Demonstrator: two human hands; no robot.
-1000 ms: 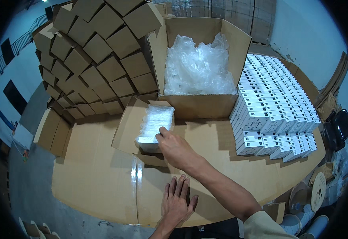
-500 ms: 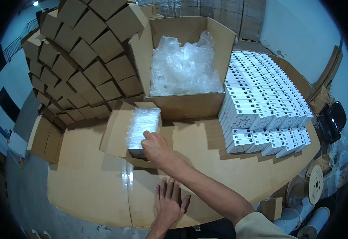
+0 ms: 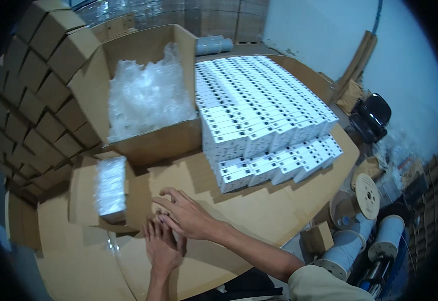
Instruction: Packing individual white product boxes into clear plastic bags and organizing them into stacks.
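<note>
My left hand (image 3: 162, 248) lies on the cardboard-covered table with its fingers stretched out, holding nothing. Just above it is my right hand (image 3: 185, 216), its fingers apart and loosely bent, with the lower ones close over the left fingers; whether they touch I cannot tell. To the left of both hands sits a small open brown carton (image 3: 82, 200). A bubble-wrapped pack (image 3: 111, 185) fills it, and neither hand is on that pack. Behind the carton stands a large open box (image 3: 153, 145) with a heap of clear bubble wrap (image 3: 146, 98) inside.
Rows of white boxes (image 3: 259, 113) are stacked in two levels on the right of the table. Folded brown cartons (image 3: 43, 105) pile up at the left. On the floor at the right are cable reels (image 3: 367, 195), a black chair (image 3: 372, 118) and loose plastic.
My right hand has let go of the bubble-wrapped pack and come back beside my left hand. The view has turned to the right, so everything on the table appears further left.
</note>
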